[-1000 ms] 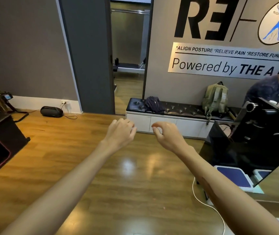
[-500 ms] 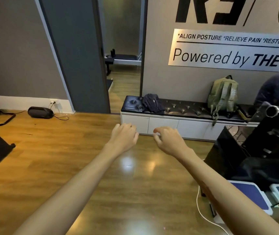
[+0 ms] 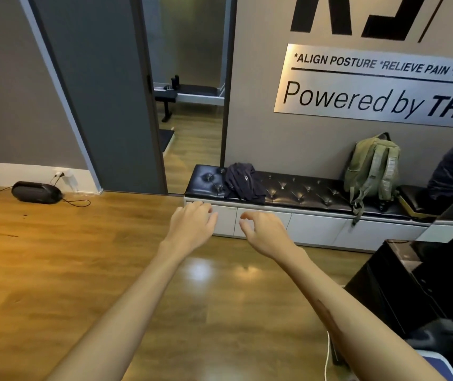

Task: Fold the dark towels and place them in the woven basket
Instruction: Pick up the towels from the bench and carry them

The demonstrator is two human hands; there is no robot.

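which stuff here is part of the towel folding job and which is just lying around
Job:
left hand, holding nothing
right hand, holding nothing
dark cloth on the bench, possibly a towel; no basket in view

Lying about:
green backpack
black speaker
bench

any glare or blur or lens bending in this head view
Head view: ceiling light glares as bright patches on the wooden floor just below the left hand and right hand; the wide lens tilts the grey door and its frame; the dark equipment at lower right is smeared; the wall sign stays readable.
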